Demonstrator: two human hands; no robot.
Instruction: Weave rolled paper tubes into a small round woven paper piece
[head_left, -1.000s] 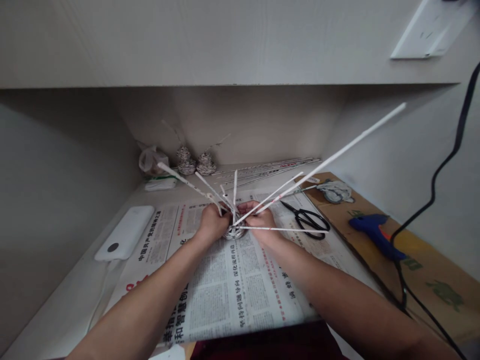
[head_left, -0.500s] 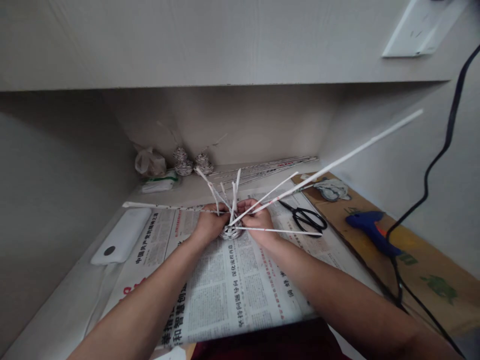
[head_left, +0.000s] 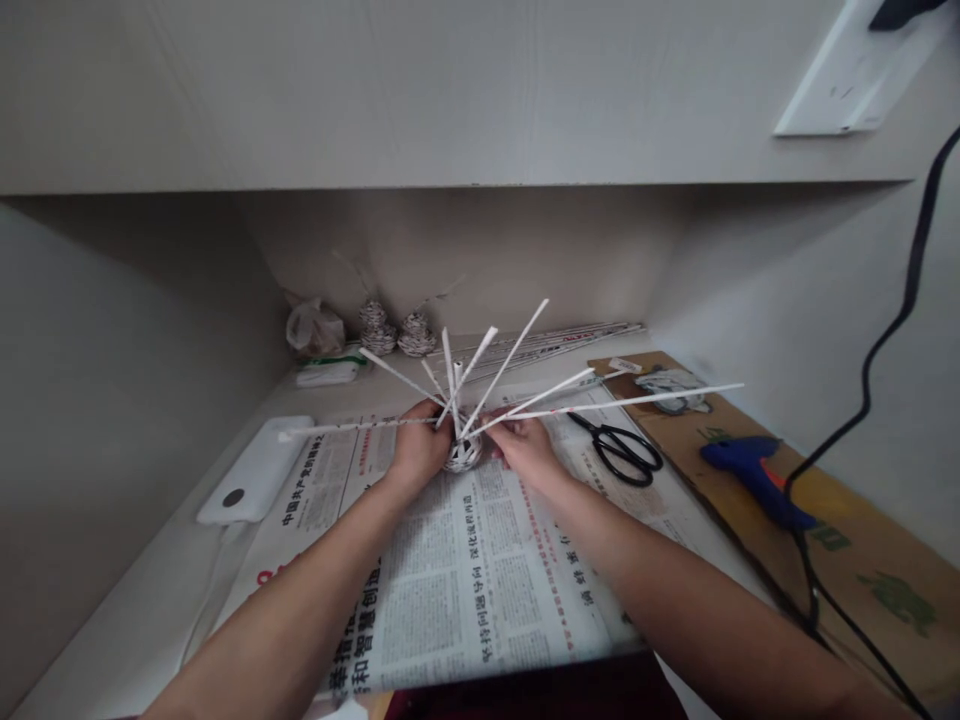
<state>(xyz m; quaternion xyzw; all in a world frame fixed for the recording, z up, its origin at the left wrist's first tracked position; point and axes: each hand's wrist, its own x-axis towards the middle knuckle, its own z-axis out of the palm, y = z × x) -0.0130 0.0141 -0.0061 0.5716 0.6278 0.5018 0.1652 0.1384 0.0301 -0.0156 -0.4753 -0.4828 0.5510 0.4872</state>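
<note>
A small round piece woven from rolled paper (head_left: 463,456) is between my hands, above the newspaper (head_left: 442,590). Several white paper sticks (head_left: 517,345) fan up and outward from its top. My left hand (head_left: 420,440) is closed around the left side of the weave, its fingertips partly hidden behind the sticks. On the right, my right hand (head_left: 523,440) pinches a long paper stick (head_left: 637,403) close to the weave; this stick points out to the right. Another long stick (head_left: 345,427) reaches left past my left hand.
Black scissors (head_left: 626,455) lie right of my hands. A blue glue gun (head_left: 757,475) and a crumpled wrapper (head_left: 675,390) rest on cardboard (head_left: 705,500). A white power bank (head_left: 259,470) is at left. Behind are woven gourd shapes (head_left: 377,328), a plastic bag (head_left: 315,328) and loose paper sticks (head_left: 555,343).
The long stick in my right hand has swung down from a steep slant to nearly level. A stick that lay low to the right now points up. The view has tilted slightly.
</note>
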